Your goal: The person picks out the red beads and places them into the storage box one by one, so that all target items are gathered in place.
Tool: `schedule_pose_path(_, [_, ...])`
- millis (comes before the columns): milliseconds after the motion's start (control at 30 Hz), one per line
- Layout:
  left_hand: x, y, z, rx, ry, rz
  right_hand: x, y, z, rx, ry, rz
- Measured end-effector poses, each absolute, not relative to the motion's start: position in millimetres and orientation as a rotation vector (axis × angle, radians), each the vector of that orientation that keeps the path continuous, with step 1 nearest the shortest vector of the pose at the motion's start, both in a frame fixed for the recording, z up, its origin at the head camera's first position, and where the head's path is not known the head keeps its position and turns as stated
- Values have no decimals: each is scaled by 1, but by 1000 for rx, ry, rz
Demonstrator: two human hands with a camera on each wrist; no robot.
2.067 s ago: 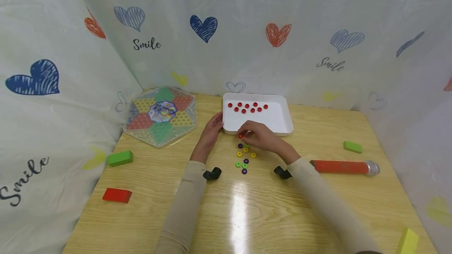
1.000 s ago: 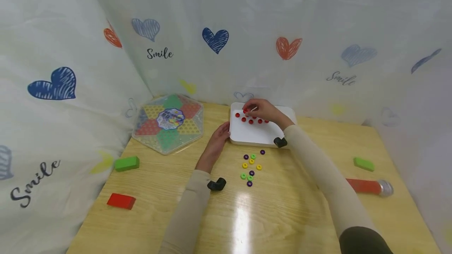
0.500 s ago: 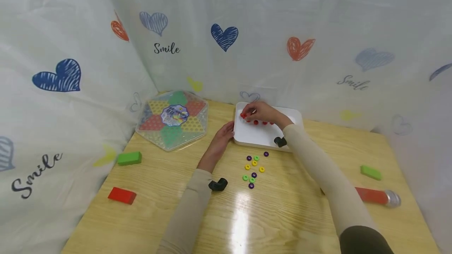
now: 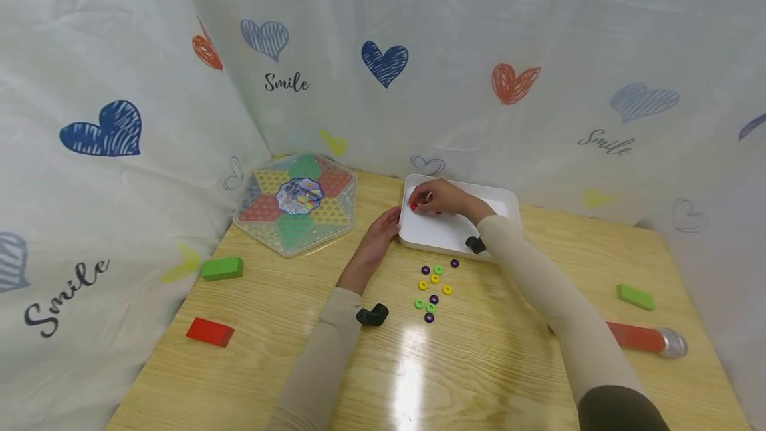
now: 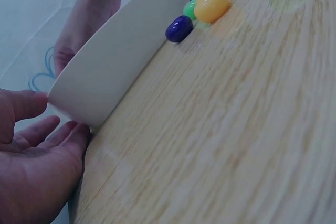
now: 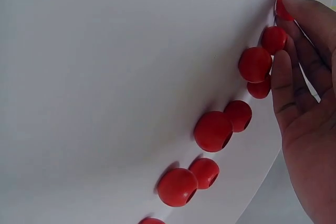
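Note:
The white tray (image 4: pixel 445 236) stands at the back of the table. My left hand (image 4: pixel 376 235) rests against its left side, thumb at the rim and fingers low on the corner in the left wrist view. Inside the tray, my right hand (image 4: pixel 441 196) pinches a red bead (image 6: pixel 284 8) between thumb and finger, low at the tray's left end. Several other red beads (image 6: pixel 213 131) lie in a staggered double row, mostly hidden by the hand in the head view. In front of the tray lie loose purple, green and yellow beads (image 4: pixel 447 290).
A hexagonal Chinese checkers board (image 4: pixel 293 230) lies left of the tray. A green block (image 4: pixel 223 269) and a red block (image 4: pixel 209 332) are at the left. Another green block (image 4: pixel 636 296) and a red tube (image 4: pixel 637 336) with a silvery end lie at the right.
My right hand has carried a red bead from the table in front of the tray into it, then lowered it toward the left end. My left hand stays at the tray. The head view has shifted.

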State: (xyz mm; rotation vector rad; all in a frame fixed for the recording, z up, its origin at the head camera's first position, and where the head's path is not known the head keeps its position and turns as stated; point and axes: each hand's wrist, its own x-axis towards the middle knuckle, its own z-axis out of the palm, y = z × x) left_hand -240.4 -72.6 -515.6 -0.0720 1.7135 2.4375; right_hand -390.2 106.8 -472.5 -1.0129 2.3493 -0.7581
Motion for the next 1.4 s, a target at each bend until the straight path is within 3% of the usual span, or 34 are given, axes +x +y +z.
schedule_pose_path(533, [-253,-74,-529,-88,1737,2390,-348,155,-429,-917,2603,-867])
schedule_pose_path(1000, [-275,-102,-539,-178,1767,2362,-274,209,-444,-941,2717,-1026])
schedule_pose_path(1400, [-288,-125,-535,-278,1756,2422,-222,212,-447,-846,2737,-998])
